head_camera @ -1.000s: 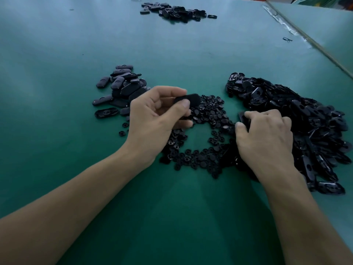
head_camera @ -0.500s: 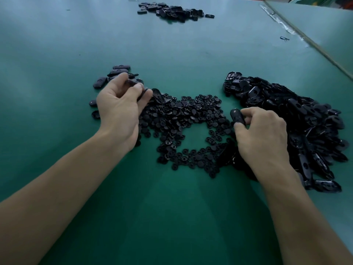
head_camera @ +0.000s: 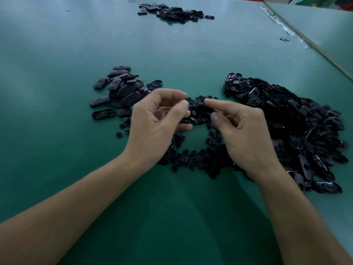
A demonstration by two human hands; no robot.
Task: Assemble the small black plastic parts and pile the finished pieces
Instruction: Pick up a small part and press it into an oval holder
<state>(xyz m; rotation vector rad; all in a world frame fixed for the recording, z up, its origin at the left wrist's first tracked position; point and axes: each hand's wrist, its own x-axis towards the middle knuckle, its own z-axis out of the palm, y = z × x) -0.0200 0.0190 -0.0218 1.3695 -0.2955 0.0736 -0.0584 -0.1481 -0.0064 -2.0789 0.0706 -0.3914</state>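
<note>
Green mat (head_camera: 57,92) covered the work surface. At left, a pile of flat oval black plastic pieces with closed tops (head_camera: 122,90) lay on it, just beyond the left hand (head_camera: 156,123). That hand was held over the mat with its fingers curled, thumb and forefinger pinching the left end of a small black plastic part (head_camera: 200,110). The part sat between the two hands at fingertip level, above a scatter of small round black plastic buttons (head_camera: 191,161) spread on the mat under both hands. Motion blur noted: could not tell whether the held part was one piece or two joined. The right hand (head_camera: 246,134) gripped its right end, forefinger on top, thumb below, other fingers curled in. Right of that hand, meeting the scatter, lay a large heap of open black oval plastic shells (head_camera: 298,127). On the far side, well apart, was a smaller heap of similar black parts (head_camera: 172,12). A table seam (head_camera: 305,43) ran diagonally at far right.
</note>
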